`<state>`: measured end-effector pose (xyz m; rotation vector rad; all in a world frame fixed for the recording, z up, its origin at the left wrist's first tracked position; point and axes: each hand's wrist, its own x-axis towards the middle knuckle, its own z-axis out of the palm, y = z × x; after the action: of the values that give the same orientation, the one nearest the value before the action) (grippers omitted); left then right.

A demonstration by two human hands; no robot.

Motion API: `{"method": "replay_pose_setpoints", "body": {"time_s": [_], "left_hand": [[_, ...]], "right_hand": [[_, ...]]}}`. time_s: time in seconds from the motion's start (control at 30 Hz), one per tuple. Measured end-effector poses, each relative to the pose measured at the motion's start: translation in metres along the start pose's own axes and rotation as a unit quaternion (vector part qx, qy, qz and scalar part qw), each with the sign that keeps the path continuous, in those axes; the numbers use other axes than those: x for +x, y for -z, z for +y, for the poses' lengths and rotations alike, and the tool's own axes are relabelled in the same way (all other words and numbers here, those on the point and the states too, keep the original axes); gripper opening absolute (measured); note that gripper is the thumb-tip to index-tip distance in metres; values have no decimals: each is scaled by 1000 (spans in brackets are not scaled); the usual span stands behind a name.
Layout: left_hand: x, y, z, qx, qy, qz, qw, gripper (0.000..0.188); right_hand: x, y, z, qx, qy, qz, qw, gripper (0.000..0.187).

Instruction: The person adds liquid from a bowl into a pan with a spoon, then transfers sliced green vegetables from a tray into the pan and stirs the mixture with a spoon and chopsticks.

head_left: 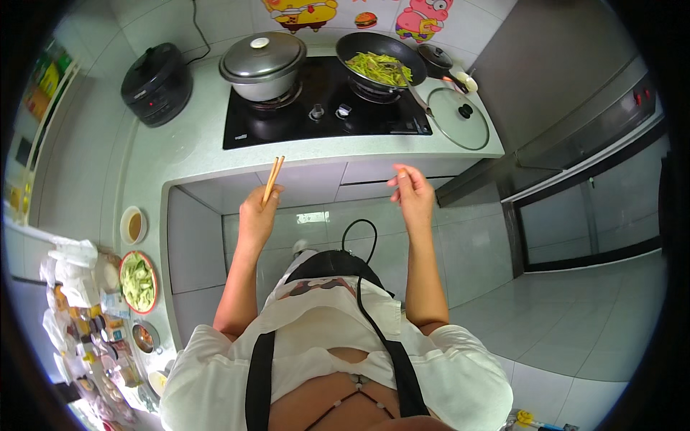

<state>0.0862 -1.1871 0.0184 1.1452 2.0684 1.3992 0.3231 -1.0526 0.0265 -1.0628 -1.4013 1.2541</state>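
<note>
Bright, even indoor light – soft shadows, heavy fisheye bending, dark rim.

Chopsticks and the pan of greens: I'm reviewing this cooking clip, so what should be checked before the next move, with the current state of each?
1. Chopsticks gripped in left hand: ok.
2. Right hand free: ok, holds nothing.
3. Pan of green strips seated on the burner: ok.
4. Spatula resting in the pan, handle toward the person: ok.
5. Glass lid off, lying flat on the counter: ok.
6. Flame lit: cannot tell.
</note>
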Motion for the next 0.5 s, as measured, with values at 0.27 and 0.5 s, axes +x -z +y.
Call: {"method": "replay_pose_setpoints", "body": {"time_s": [0.27, 0.5], "left_hand": [[49, -59, 5, -8, 33, -77, 996, 18], [128, -117, 5, -51, 28, -30, 998, 16]], "right_hand": [[106, 60, 22, -367, 234, 137, 890, 21], [223, 63, 32, -476, 104, 57, 872, 45]]}}
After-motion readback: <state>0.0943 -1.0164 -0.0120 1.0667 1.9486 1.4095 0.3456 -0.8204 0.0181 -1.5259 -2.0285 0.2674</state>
